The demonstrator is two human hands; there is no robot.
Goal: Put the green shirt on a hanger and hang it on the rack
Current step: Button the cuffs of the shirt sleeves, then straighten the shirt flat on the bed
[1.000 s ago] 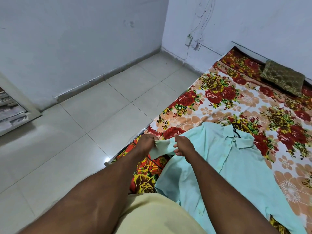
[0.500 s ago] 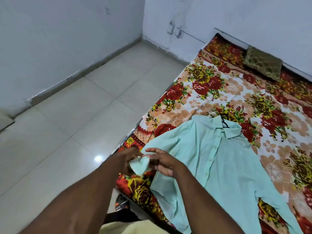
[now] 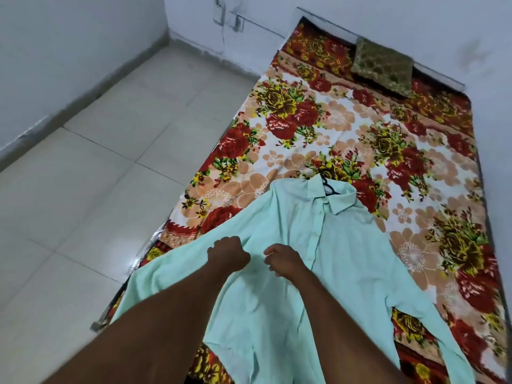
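Note:
The green shirt [image 3: 327, 261] lies spread face up on the floral bed sheet [image 3: 304, 126], collar pointing away from me. A black hanger [image 3: 328, 187] shows inside the collar, only its hook and neck visible. One sleeve stretches toward the lower left under my left forearm, the other runs to the lower right. My left hand [image 3: 228, 254] sits on the shirt near the left armhole, fingers curled into the cloth where creases meet. My right hand [image 3: 285, 262] hovers on the chest beside the button line, fingers curled; whether it pinches cloth is unclear. No rack is in view.
A dark gold cushion [image 3: 383, 66] lies at the head of the bed against the wall. Pale floor tiles [image 3: 110, 176] fill the left side. A wall socket with a cable [image 3: 235, 22] sits in the corner.
Both hands have let go of the sleeve cuff and moved up to the shirt's chest. The sleeve now lies stretched out flat toward the lower left. The view has swung right over the bed.

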